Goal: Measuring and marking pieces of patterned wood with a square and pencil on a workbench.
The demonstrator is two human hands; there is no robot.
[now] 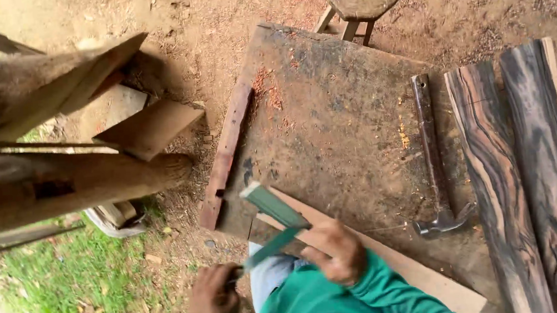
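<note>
At the far left of the frame we saw rough wooden posts and beams (54, 183) stacked over a patch of grass (48, 286), with a flat offcut board (151, 127) leaning among them. Low in the frame, left of centre, our left hand (213, 300) was closed around the lower end of a green folding tool (271, 228), gripping it where it met the knuckles. The tool ran up and to the right, bent at a joint, and its pale-tipped upper arm lay over the near left corner of the worn wooden worktable (335, 127). Just right of that joint our right hand (337, 253) was curled shut, its fingers against the tool where it crossed a pale plank (421, 273) lying along the table's near edge; motion blur kept us from telling how firmly it pinched. The two hands were apart, the green sleeve (390, 295) below them. A reddish batten (226, 150) edged the table's left side. Further right a claw hammer (435, 166) lay on the tabletop, head toward us, well apart from both hands. At the far right rested two dark streaked slabs (518, 180). A stool (362, 0) stood at the top.
</note>
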